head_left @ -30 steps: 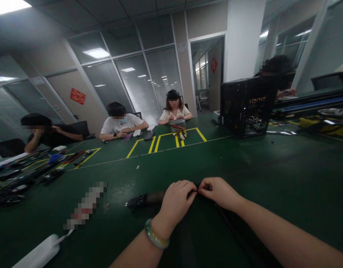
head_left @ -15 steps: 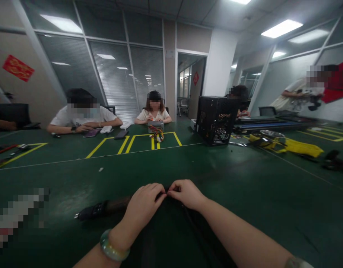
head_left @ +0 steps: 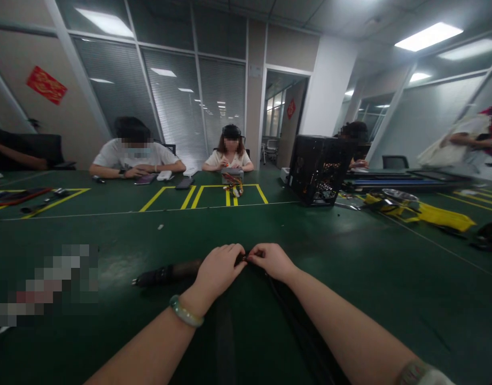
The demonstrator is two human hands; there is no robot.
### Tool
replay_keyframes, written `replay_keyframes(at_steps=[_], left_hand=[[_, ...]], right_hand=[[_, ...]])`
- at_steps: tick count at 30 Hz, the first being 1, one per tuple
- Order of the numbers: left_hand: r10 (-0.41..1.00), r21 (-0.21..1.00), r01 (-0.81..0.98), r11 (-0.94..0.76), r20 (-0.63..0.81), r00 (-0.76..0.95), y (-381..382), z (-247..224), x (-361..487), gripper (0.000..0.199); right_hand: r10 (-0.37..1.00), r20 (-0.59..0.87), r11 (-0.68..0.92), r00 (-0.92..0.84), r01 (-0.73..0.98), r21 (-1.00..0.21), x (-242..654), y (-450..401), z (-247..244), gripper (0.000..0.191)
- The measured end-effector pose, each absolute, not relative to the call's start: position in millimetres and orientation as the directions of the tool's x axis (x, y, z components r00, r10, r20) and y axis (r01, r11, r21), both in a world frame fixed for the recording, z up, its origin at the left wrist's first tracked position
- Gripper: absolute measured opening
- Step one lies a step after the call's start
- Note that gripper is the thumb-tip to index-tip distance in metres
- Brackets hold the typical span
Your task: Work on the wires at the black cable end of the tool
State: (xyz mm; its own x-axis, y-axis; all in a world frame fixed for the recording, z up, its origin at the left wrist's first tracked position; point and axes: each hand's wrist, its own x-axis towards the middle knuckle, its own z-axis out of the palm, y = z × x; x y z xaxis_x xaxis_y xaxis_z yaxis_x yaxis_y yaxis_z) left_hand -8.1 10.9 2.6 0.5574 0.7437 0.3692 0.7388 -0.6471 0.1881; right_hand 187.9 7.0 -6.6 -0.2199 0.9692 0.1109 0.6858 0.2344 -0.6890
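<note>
A dark, cylindrical electric screwdriver (head_left: 179, 271) lies on the green table with its metal tip pointing left. My left hand (head_left: 218, 272) is closed around its rear end, the palm hiding that part. Close beside it, my right hand (head_left: 275, 263) pinches thumb and finger together at the end of a black cable (head_left: 283, 305). The fingertips of both hands nearly meet where cable and tool come together, and a small shiny piece shows between them. From under my right hand the cable runs down toward the table's near edge.
A blurred-out flat item (head_left: 49, 286) lies at left. Across the green table (head_left: 350, 289) stand a black computer case (head_left: 318, 170) and a power supply with coloured wires (head_left: 233, 179). Yellow straps or tools (head_left: 442, 214) lie at right. Several people sit opposite.
The view has swung a little left and down shifts have moved things right and up in it. Both hands stay closed at the tool's rear end; the person at far right has moved.
</note>
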Motion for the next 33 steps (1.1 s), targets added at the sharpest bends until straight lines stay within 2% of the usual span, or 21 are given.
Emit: replay_keyframes(at_steps=[9,12,16,33], left_hand=[[0.71,0.228,0.689,-0.688,0.403,0.577,6,4,-10,0.015],[0.73,0.221,0.718,-0.66,0.414,0.544,5,4,-10,0.019],[0.732,0.195,0.73,-0.655,0.4,0.551,6,4,-12,0.01],[0.664,0.181,0.652,-0.736,0.38,0.644,9,9,-19,0.011]], right_hand=[[0.966,0.107,0.244,-0.237,0.688,-0.683,187,4,-4,0.023],[0.966,0.1,0.242,-0.239,0.7,-0.672,186,2,-1,0.026],[0.971,0.051,0.209,-0.235,0.722,-0.659,188,4,-2,0.029],[0.968,-0.019,0.166,-0.249,0.695,-0.7,189,2,-3,0.033]])
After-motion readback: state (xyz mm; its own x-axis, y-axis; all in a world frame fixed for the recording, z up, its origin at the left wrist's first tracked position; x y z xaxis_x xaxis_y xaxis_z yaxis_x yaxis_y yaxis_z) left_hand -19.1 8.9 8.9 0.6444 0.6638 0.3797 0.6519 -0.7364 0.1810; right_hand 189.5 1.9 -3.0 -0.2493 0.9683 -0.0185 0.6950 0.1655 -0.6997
